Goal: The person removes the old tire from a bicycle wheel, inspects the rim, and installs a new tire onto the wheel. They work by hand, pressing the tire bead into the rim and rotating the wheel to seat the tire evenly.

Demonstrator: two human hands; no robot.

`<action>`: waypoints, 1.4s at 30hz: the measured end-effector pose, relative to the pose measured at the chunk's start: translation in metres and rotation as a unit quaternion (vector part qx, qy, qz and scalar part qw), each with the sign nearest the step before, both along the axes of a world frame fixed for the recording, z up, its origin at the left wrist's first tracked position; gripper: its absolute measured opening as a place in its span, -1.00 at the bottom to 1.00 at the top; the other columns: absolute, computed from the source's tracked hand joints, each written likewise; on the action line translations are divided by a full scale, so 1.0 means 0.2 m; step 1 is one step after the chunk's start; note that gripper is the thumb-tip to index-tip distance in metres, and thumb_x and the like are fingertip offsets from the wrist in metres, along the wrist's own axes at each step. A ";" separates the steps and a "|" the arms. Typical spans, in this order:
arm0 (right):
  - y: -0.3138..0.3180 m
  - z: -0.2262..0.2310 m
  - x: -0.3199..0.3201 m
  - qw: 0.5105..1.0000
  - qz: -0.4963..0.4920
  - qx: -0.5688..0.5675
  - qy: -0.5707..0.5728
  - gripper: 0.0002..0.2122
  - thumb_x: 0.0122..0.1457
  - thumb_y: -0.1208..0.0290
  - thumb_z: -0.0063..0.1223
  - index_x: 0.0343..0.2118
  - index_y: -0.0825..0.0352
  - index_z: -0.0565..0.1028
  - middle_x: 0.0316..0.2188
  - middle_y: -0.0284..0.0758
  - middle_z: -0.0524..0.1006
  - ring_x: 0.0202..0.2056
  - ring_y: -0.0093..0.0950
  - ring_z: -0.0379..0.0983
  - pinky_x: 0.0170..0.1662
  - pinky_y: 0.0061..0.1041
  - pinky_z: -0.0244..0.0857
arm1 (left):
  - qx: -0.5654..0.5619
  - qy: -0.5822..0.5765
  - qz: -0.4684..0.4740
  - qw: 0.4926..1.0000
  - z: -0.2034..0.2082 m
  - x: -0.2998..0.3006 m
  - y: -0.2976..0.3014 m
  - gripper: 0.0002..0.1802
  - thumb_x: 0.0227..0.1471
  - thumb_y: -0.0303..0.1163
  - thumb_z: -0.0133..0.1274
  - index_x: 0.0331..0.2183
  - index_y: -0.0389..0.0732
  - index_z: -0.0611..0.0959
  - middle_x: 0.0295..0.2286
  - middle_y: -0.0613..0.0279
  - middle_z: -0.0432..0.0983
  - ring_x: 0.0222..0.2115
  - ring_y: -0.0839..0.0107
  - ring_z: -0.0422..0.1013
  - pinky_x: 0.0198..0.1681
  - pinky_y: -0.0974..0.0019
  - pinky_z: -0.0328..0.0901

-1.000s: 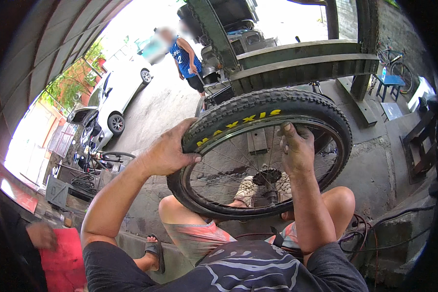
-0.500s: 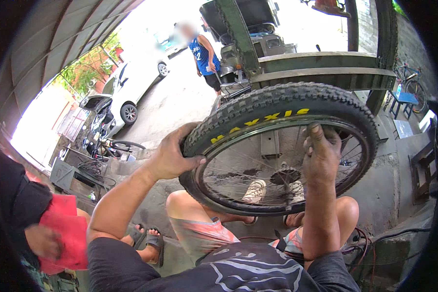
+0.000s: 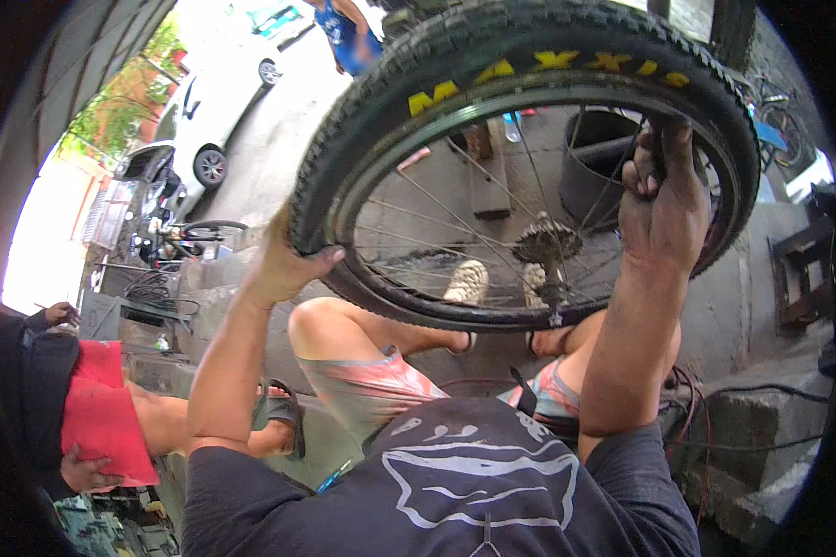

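I hold a bicycle wheel (image 3: 543,243) up in front of me, tilted, above my knees. Its black knobby tyre (image 3: 492,42) has yellow lettering on the sidewall. A small stack of sprockets (image 3: 555,239) sits at the hub, with thin spokes running out to the rim. My left hand (image 3: 293,251) is closed round the tyre at the left, its thumb over the rim and its fingers hidden behind. At the right, my right hand (image 3: 664,186) grips the rim and tyre from the inside, fingers curled.
A dark bucket (image 3: 578,190) and a block (image 3: 490,190) show through the spokes. At left stands a person in red shorts (image 3: 111,408); farther off is another in a blue top (image 3: 344,32). Hoses (image 3: 692,399) lie at right by a concrete step. A white car (image 3: 209,116) is parked outside.
The wheel has risen and come closer, with both hands still on it. The view has tilted downward, and the bucket now shows through the spokes. The person at left has shifted.
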State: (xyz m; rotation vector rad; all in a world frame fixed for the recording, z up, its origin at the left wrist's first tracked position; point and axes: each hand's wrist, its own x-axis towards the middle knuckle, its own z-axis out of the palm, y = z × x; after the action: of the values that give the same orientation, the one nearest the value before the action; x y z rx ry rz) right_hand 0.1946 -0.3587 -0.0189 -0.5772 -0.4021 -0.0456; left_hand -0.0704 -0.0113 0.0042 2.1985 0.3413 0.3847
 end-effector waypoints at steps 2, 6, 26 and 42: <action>-0.03 -0.03 0.04 1.000 0.022 0.008 -0.007 -0.67 0.35 0.22 0.34 -0.03 0.39 0.59 -0.30 -0.28 0.63 -0.56 -0.69 0.28 -0.47 -0.64 0.12 | 0.076 0.027 0.032 0.996 -0.02 -0.05 0.02 -0.10 -0.15 -0.48 0.53 0.22 -0.36 0.50 0.02 0.11 0.64 -0.01 0.44 0.51 0.15 0.22 0.42; -0.15 -0.03 0.11 0.995 0.078 0.014 -0.056 -0.70 0.39 0.16 0.26 -0.07 0.34 0.60 -0.30 -0.32 0.59 -0.54 -0.67 0.31 -0.46 -0.60 0.14 | 0.110 0.053 -0.009 0.992 0.08 -0.05 -0.08 -0.22 -0.19 -0.42 0.55 0.10 -0.37 0.60 -0.11 0.08 0.71 -0.12 0.38 0.58 0.06 0.20 0.47; -0.16 -0.13 0.19 0.993 0.116 0.017 -0.005 -0.70 0.42 0.08 0.17 -0.07 0.25 0.64 -0.38 -0.53 0.51 -0.50 -0.69 0.22 -0.36 -0.62 0.12 | 0.046 0.089 0.020 0.995 0.06 -0.03 -0.18 -0.19 -0.19 -0.58 0.41 0.17 -0.37 0.53 -0.05 0.11 0.65 -0.08 0.41 0.52 0.07 0.23 0.44; -0.04 -0.23 0.22 0.992 0.065 0.005 0.112 -0.65 0.34 0.10 0.30 -0.03 0.29 0.60 -0.31 -0.33 0.61 -0.53 -0.63 0.30 -0.45 -0.63 0.20 | 0.164 0.074 0.021 0.983 0.07 -0.04 -0.16 -0.51 -0.16 -0.52 0.27 -0.08 -0.35 0.67 -0.26 0.04 0.69 -0.22 0.26 0.62 -0.04 0.15 0.50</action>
State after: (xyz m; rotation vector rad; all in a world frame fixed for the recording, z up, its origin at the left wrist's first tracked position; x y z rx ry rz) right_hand 0.2377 -0.3658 -0.0658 -0.5379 -0.2205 0.1418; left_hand -0.0790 -0.0426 0.0182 2.5547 0.4299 0.3185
